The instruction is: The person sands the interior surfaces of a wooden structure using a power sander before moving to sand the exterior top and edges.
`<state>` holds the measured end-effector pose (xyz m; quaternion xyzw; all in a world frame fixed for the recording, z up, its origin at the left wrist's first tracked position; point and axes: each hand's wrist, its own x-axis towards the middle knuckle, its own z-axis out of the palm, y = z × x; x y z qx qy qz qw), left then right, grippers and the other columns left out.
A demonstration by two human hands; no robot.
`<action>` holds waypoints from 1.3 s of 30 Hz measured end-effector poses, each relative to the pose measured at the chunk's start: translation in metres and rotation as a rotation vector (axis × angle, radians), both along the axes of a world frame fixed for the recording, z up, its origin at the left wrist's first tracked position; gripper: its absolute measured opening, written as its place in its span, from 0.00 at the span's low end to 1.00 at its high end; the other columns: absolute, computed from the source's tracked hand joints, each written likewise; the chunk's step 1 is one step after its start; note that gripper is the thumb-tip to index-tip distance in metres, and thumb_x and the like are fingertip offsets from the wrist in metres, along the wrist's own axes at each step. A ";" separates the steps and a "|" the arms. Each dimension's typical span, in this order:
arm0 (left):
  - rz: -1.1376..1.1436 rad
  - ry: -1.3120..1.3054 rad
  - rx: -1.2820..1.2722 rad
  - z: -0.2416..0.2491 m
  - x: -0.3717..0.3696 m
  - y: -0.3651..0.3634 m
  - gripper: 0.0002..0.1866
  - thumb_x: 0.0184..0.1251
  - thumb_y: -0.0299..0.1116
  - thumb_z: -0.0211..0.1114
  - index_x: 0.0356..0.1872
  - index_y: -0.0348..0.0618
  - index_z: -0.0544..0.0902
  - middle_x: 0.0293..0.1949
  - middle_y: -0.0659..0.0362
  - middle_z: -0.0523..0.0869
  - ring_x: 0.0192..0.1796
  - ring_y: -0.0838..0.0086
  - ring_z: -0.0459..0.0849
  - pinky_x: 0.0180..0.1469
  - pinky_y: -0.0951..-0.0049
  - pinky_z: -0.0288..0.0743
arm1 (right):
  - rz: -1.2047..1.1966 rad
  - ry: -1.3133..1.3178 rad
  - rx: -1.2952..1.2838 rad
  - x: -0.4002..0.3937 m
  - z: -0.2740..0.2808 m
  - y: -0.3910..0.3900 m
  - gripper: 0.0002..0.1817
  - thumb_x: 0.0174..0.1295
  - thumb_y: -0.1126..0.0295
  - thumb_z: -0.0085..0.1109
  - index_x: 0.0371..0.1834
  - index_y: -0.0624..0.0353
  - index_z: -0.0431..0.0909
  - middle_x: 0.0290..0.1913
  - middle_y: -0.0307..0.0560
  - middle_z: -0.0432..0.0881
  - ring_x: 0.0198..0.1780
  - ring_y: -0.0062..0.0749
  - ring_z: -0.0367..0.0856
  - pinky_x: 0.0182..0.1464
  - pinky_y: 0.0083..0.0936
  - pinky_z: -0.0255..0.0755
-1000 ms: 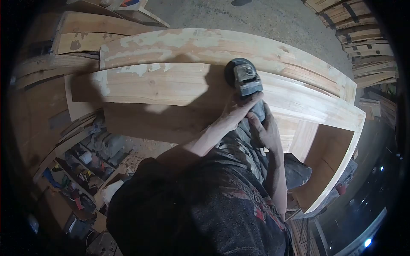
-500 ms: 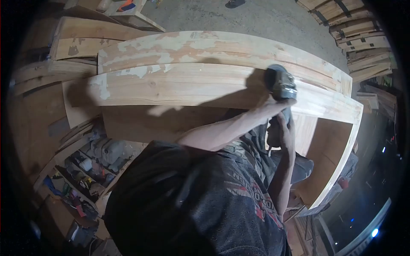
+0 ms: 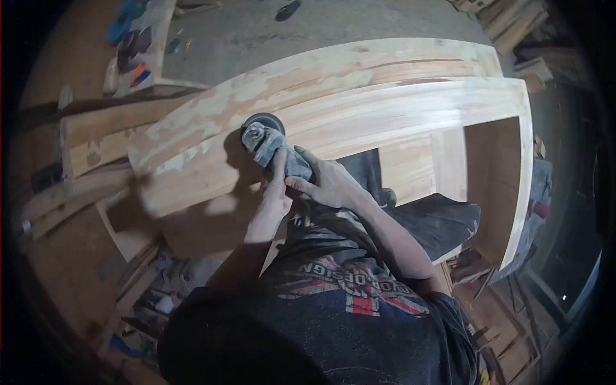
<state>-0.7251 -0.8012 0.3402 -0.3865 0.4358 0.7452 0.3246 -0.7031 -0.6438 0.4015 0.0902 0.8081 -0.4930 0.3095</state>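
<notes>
An angle grinder [image 3: 296, 164] with a round dark disc [image 3: 273, 122] at its head rests against the pale wooden board [image 3: 359, 122]. My left hand [image 3: 274, 196] is closed on the side of the grinder's body, fingers stretching toward the head. Around the rear part of the same tool, my right hand [image 3: 330, 183] is wrapped, thumb and fingers on either side. Patches of lighter and darker wood show on the board around the disc. The hands partly hide the grinder's handle end.
Behind the near board runs a second long board [image 3: 423, 51] with a patchy surface. An open wooden compartment [image 3: 491, 173] lies at the right. Stacked planks [image 3: 112, 147] stand at left, with cluttered tools [image 3: 160, 301] below. Concrete floor [image 3: 237, 45] shows beyond.
Both hands and the grinder have moved left along the board, from its right part to left of its middle. The camera view has shifted as well.
</notes>
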 end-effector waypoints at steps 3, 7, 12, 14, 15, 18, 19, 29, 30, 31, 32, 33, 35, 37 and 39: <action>-0.178 0.030 -0.046 0.000 -0.008 0.068 0.44 0.62 0.60 0.78 0.72 0.45 0.74 0.64 0.56 0.82 0.64 0.68 0.84 0.63 0.65 0.81 | -0.166 0.112 0.109 0.019 -0.011 0.054 0.48 0.67 0.41 0.61 0.80 0.66 0.62 0.55 0.79 0.83 0.61 0.69 0.82 0.64 0.50 0.75; -0.365 0.141 -0.009 0.029 -0.011 0.168 0.48 0.56 0.61 0.82 0.71 0.43 0.73 0.65 0.55 0.80 0.65 0.69 0.80 0.63 0.64 0.77 | -0.330 0.185 0.083 0.040 -0.010 0.145 0.45 0.68 0.42 0.63 0.78 0.65 0.65 0.58 0.77 0.83 0.64 0.67 0.81 0.67 0.47 0.74; -0.390 0.178 0.136 -0.010 0.011 0.280 0.49 0.56 0.60 0.82 0.69 0.37 0.73 0.63 0.52 0.80 0.64 0.68 0.81 0.65 0.64 0.76 | -0.424 0.027 0.059 0.052 0.015 0.250 0.42 0.68 0.46 0.66 0.77 0.64 0.68 0.61 0.70 0.84 0.66 0.57 0.83 0.66 0.43 0.74; -0.333 0.206 0.118 -0.014 0.024 0.323 0.41 0.58 0.59 0.82 0.63 0.39 0.78 0.56 0.55 0.84 0.58 0.73 0.82 0.59 0.67 0.78 | -0.444 0.023 0.053 0.061 0.015 0.289 0.42 0.68 0.47 0.66 0.77 0.64 0.68 0.61 0.70 0.84 0.66 0.57 0.83 0.66 0.42 0.74; -0.334 0.203 0.120 -0.009 0.023 0.331 0.41 0.58 0.59 0.82 0.63 0.39 0.78 0.56 0.55 0.84 0.58 0.73 0.82 0.59 0.67 0.78 | -0.464 0.020 0.053 0.062 0.015 0.294 0.41 0.68 0.47 0.66 0.77 0.63 0.68 0.61 0.70 0.84 0.66 0.56 0.83 0.66 0.42 0.74; -0.388 0.324 0.177 0.004 0.029 0.394 0.32 0.61 0.56 0.81 0.53 0.38 0.85 0.43 0.60 0.88 0.45 0.78 0.85 0.47 0.72 0.81 | -0.508 0.007 0.061 0.082 0.009 0.356 0.41 0.68 0.49 0.67 0.77 0.63 0.67 0.50 0.64 0.87 0.53 0.48 0.88 0.56 0.39 0.78; -0.389 0.321 0.176 0.003 0.031 0.412 0.32 0.61 0.56 0.81 0.53 0.38 0.85 0.43 0.60 0.88 0.45 0.78 0.85 0.47 0.72 0.81 | -0.524 -0.022 0.071 0.087 0.008 0.374 0.41 0.68 0.50 0.67 0.77 0.64 0.67 0.45 0.61 0.88 0.45 0.43 0.89 0.51 0.37 0.80; -0.568 0.271 0.227 0.009 0.042 0.532 0.58 0.51 0.69 0.81 0.62 0.22 0.66 0.56 0.46 0.81 0.60 0.69 0.82 0.62 0.67 0.79 | -0.570 0.062 0.047 0.109 0.007 0.491 0.36 0.72 0.52 0.65 0.77 0.61 0.69 0.38 0.48 0.85 0.35 0.26 0.84 0.39 0.30 0.79; -0.512 0.265 0.196 0.009 0.045 0.542 0.56 0.52 0.67 0.81 0.60 0.21 0.68 0.53 0.46 0.82 0.55 0.69 0.85 0.56 0.68 0.83 | -0.589 0.018 0.028 0.108 0.015 0.495 0.36 0.72 0.52 0.65 0.76 0.61 0.69 0.38 0.47 0.85 0.35 0.26 0.84 0.40 0.30 0.79; -0.513 0.270 0.199 0.008 0.046 0.548 0.56 0.52 0.67 0.81 0.60 0.21 0.68 0.53 0.46 0.82 0.55 0.69 0.85 0.56 0.68 0.83 | -0.607 -0.022 0.009 0.108 0.019 0.499 0.35 0.72 0.51 0.65 0.76 0.61 0.69 0.38 0.47 0.85 0.36 0.26 0.83 0.40 0.30 0.80; -0.547 0.296 0.185 0.007 0.045 0.550 0.55 0.52 0.67 0.82 0.58 0.21 0.69 0.51 0.46 0.83 0.50 0.69 0.86 0.51 0.69 0.84 | -0.601 0.013 0.038 0.110 0.015 0.501 0.35 0.73 0.50 0.65 0.74 0.61 0.70 0.39 0.46 0.84 0.35 0.26 0.83 0.39 0.29 0.80; -0.579 0.319 0.167 0.012 0.042 0.555 0.54 0.51 0.67 0.82 0.57 0.21 0.71 0.49 0.47 0.83 0.46 0.70 0.88 0.46 0.70 0.86 | -0.601 0.016 0.038 0.113 0.015 0.508 0.35 0.73 0.50 0.65 0.74 0.61 0.70 0.39 0.46 0.84 0.35 0.26 0.83 0.39 0.29 0.80; -0.607 0.337 0.124 -0.010 0.053 0.596 0.50 0.50 0.67 0.82 0.51 0.23 0.76 0.45 0.48 0.85 0.39 0.71 0.88 0.39 0.71 0.86 | -0.678 0.038 0.001 0.123 0.018 0.532 0.34 0.73 0.48 0.64 0.72 0.62 0.71 0.40 0.45 0.83 0.35 0.27 0.83 0.38 0.28 0.80; -0.687 0.363 0.273 -0.001 0.051 0.611 0.44 0.51 0.66 0.82 0.46 0.28 0.81 0.42 0.49 0.86 0.38 0.73 0.88 0.38 0.69 0.85 | -0.680 0.104 0.045 0.132 0.020 0.545 0.34 0.74 0.46 0.63 0.71 0.62 0.72 0.41 0.45 0.83 0.36 0.25 0.83 0.36 0.28 0.81; -0.765 0.379 0.259 0.005 0.053 0.627 0.39 0.53 0.65 0.81 0.43 0.31 0.85 0.40 0.52 0.87 0.39 0.74 0.87 0.40 0.69 0.84 | -0.811 0.014 -0.042 0.144 0.019 0.556 0.33 0.75 0.47 0.62 0.71 0.61 0.72 0.40 0.44 0.83 0.36 0.24 0.83 0.36 0.27 0.82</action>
